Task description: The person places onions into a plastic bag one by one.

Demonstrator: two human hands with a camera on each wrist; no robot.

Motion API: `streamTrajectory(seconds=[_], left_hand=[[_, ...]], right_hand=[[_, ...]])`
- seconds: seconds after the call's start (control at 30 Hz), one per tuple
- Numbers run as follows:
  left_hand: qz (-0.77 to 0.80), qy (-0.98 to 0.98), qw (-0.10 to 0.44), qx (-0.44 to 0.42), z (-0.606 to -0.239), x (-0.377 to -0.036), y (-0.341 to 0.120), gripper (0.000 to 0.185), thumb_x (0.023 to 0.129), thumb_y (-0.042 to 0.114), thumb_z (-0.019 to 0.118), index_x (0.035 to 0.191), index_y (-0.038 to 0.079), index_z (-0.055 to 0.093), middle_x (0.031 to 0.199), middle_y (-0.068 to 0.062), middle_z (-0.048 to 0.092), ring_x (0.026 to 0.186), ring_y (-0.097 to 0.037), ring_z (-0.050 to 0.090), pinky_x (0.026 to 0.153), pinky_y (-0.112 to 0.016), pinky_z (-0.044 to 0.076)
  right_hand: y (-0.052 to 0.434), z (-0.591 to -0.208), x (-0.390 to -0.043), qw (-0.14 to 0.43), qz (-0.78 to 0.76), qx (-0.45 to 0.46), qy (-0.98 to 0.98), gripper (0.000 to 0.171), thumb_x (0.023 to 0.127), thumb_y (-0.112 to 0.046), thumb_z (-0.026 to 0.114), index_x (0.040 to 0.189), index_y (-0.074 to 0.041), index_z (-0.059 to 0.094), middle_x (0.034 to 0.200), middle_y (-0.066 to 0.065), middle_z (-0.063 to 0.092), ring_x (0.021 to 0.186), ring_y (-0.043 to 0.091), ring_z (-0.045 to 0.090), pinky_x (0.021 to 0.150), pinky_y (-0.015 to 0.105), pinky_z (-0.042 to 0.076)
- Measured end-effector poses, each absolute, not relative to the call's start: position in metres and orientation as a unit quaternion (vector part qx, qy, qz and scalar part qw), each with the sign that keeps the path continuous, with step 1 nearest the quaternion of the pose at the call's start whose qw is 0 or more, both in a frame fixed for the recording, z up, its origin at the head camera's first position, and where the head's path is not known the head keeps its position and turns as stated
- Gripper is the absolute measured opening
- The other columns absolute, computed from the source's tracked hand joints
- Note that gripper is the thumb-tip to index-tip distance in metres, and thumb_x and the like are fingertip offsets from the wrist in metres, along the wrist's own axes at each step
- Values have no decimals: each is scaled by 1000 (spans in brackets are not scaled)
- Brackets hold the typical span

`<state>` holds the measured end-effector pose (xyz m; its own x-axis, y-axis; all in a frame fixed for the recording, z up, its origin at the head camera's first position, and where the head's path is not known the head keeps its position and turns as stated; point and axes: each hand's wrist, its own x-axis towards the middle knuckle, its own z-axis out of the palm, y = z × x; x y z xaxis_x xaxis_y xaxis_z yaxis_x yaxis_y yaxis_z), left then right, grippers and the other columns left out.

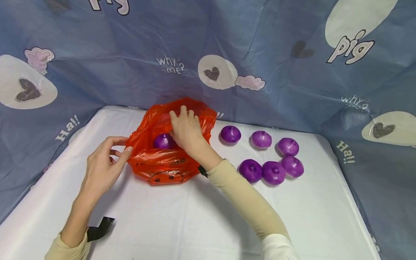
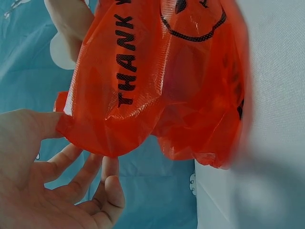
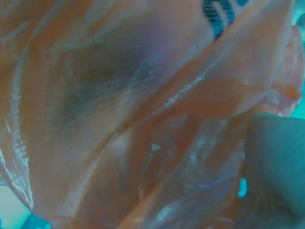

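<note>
Orange bag (image 1: 162, 159) pinched by left hand (image 1: 104, 164), right hand (image 1: 185, 130) inside

We see a thin, glossy, crinkled orange plastic bag (image 1: 162, 159), smooth matt purple onions (image 1: 250, 170) with a soft sheen, and matt white cloth on the table (image 1: 195, 216).

White surface (image 1: 201, 220) across the lower frame, blue cartoon-printed cloth backdrop (image 1: 279, 39) filling the top and sides, black strap (image 1: 100, 228) at lower left

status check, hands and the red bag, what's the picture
Left hand pinches red bag rim. Right hand inside bag by purple onion. Six onions wait on table. Nothing blocking.
</note>
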<state>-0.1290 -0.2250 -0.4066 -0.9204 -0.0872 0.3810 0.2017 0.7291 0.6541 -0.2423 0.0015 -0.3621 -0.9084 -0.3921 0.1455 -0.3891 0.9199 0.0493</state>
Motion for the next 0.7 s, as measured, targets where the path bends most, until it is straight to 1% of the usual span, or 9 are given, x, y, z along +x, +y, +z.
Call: streamTrajectory(seconds=[0.13, 0.4, 0.53, 0.63, 0.7], left_hand=[[-366, -909, 197, -33, -407, -128, -224, 33, 104, 25, 70, 134, 12, 68, 125, -12, 75, 85, 22, 49, 74, -4, 41], [-365, -910, 195, -31, -407, -128, -226, 33, 104, 25, 70, 134, 12, 67, 125, -13, 74, 86, 23, 48, 75, -3, 41], [-365, -910, 196, -29, -406, -128, -227, 33, 104, 25, 70, 134, 13, 67, 126, -13, 74, 86, 23, 48, 75, -4, 41], [-364, -910, 198, -28, -406, -128, -227, 33, 103, 25, 70, 134, 12, 68, 125, -13, 74, 86, 23, 48, 74, -4, 41], [-364, -909, 199, -27, -405, -128, -228, 34, 103, 25, 70, 134, 12, 68, 124, -14, 74, 86, 24, 48, 74, -4, 41]], right_hand=[[5, -358, -234, 93, -9, 210, -973, 50, 100, -41, 76, 137, -15, 56, 131, 16, 59, 112, 33, 64, 96, 41, 59], [17, -343, -216, 120, 3, 215, -969, 46, 99, -42, 77, 131, -15, 57, 133, 15, 58, 113, 33, 63, 92, 41, 58], [23, -340, -210, 133, 13, 215, -967, 40, 100, -39, 76, 127, -15, 60, 131, 15, 59, 111, 33, 63, 87, 40, 57], [28, -340, -207, 141, 22, 215, -966, 40, 99, -38, 77, 127, -15, 61, 131, 15, 60, 113, 33, 64, 89, 42, 58], [32, -340, -206, 141, 30, 213, -966, 43, 99, -40, 78, 130, -15, 61, 135, 16, 60, 117, 35, 64, 92, 44, 58]])
